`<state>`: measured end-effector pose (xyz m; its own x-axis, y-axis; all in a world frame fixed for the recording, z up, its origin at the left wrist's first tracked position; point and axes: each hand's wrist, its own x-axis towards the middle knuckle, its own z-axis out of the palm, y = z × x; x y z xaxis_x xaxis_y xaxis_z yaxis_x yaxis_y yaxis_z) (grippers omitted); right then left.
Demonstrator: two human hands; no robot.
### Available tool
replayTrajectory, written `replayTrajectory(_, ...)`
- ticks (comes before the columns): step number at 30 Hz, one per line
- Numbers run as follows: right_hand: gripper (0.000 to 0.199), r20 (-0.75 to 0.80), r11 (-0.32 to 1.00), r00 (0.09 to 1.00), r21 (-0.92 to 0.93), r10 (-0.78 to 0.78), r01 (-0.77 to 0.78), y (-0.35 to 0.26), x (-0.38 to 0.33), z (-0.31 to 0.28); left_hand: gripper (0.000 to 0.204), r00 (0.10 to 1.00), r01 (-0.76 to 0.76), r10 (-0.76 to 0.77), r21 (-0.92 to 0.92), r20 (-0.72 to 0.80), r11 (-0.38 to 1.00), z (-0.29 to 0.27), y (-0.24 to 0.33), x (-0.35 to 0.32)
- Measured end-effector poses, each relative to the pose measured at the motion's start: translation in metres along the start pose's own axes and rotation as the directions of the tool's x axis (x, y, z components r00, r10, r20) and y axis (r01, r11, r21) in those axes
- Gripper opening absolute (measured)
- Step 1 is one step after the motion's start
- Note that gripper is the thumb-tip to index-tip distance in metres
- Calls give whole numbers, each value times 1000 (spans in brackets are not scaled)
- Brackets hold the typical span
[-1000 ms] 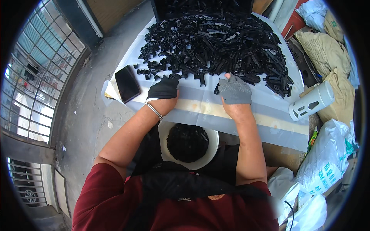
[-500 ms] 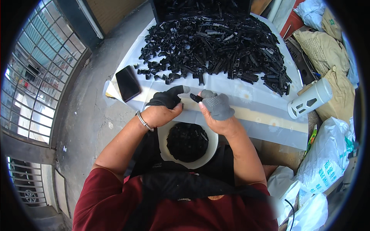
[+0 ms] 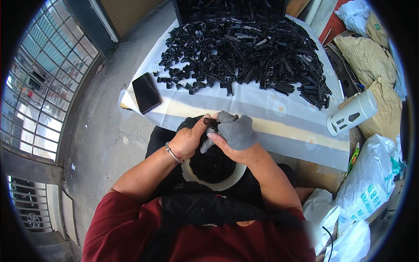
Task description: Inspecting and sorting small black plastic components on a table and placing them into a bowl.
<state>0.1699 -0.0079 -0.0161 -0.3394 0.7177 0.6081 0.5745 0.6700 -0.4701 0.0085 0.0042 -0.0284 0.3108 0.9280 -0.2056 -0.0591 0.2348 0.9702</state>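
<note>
My left hand (image 3: 190, 137), in a black glove with bare thumb, and my right hand (image 3: 236, 132), in a grey dotted glove with bare thumb, meet above a white bucket (image 3: 187, 173). Between them is a small black plastic piece (image 3: 212, 123). Both hands are closed on it, thumbs pressing from either side; the fingers cover much of it. Beneath the hands, the bucket between my legs contains many black plastic pieces (image 3: 214, 168). Ahead on the table lies a wide heap of similar pieces (image 3: 262, 52), curved clips at the left and long narrow parts at the right.
A phone (image 3: 146, 93) rests at the left of the cloth-covered table (image 3: 275, 105). A pale cylindrical holder (image 3: 352, 113) stands at its right edge. Sacks (image 3: 364, 61) and white plastic bags (image 3: 366, 183) crowd the right side. A black container (image 3: 231, 8) is at the far end.
My hands have drawn together and come nearer to me, over the bucket. The left hand, earlier apart with its index finger extended, now grips the black piece held by the right.
</note>
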Motion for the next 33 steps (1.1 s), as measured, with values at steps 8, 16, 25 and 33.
replayTrajectory(8, 17, 53, 974, 998, -227, 27, -15, 4, -10, -16, 43, 978, -185, 206, 323, -30, 928, -2, 10, 4)
replayTrajectory(16, 13, 122, 896, 990, -429, -68, 114, -3, 0, -10, 32, 935, -335, 335, 597, 117, 729, 1, 22, 0)
replayTrajectory(25, 21, 303, 992, 947, -94, 106, -81, 8, 13, -9, 44, 935, -337, 228, 881, 272, 331, -34, 29, 14)
replayTrajectory(33, 11, 4, 824, 985, -549, 172, -142, 69, 42, 20, 20, 860, -151, 500, 987, 103, 55, -42, 15, 87)
